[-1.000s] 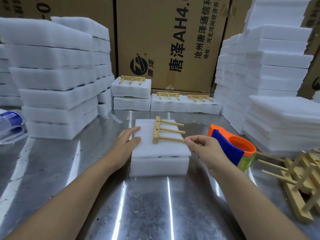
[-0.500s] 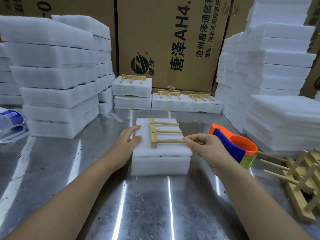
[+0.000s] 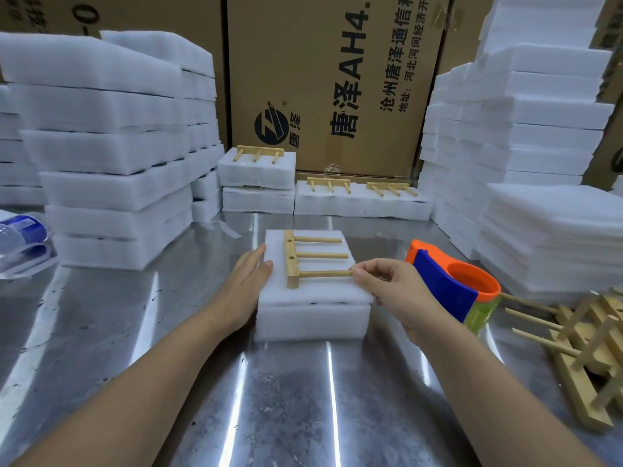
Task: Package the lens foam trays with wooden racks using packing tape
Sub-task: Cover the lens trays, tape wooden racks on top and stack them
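On the steel counter (image 3: 101, 332), a three-peg wooden rack (image 3: 305, 259) is laid flat atop the stacked foam trays (image 3: 313, 311), pegs pointing right. Its nearest peg tip is pinched by the right hand (image 3: 391, 291); the left hand (image 3: 242, 291) is pressed open against the trays' left edge. The tape dispenser (image 3: 453, 284) is left just right.

Bright, even overhead light, no hard shadows. Steel table (image 3: 111, 332) throws long specular streaks toward 6 o'clock, worst at centre and lower left; glare washes out the surface scuffs there. White foam stacks (image 3: 111, 156) at 9 and 3 o'clock run near clipping, so layer edges read soft. Soft contact shadow under the centre foam tray (image 3: 313, 318). Wide-angle barrel distortion: carton (image 3: 337, 79) edges lean inward at 12 o'clock, forearms stretch at 5 and 7. Centre sharp, printed text legible; corners smear slightly, wooden racks (image 3: 583, 352) at 4 o'clock mildly blurred.
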